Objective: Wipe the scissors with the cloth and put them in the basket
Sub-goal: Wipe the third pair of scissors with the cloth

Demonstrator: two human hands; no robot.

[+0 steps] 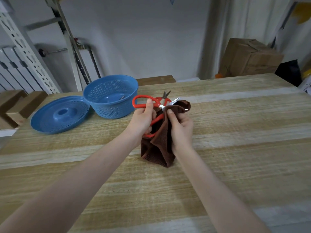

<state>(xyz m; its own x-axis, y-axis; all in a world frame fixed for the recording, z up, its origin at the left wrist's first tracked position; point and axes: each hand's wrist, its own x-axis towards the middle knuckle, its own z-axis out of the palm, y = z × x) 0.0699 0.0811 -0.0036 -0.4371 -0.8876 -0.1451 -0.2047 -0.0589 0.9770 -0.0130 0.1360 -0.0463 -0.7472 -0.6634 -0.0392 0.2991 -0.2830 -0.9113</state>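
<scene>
The grip of the left hand [143,118] curls round the glossy red plastic loops of the scissors [141,101], held above the tabletop [235,132]. The right hand [180,126] pinches a soft, nubbly brown cloth [158,148] folded over the steel blades. A round blue latticed plastic basket [109,111] and its domed lid [50,121] sit left on pale, streaky wood. A cardboard box [249,59] stands behind.

Soft, even indoor light, moderately bright; faint shadows on the table [235,132]. Wide-angle bending at the edges, corners darkened. Background wall [143,39] and the near forearms slightly soft.
</scene>
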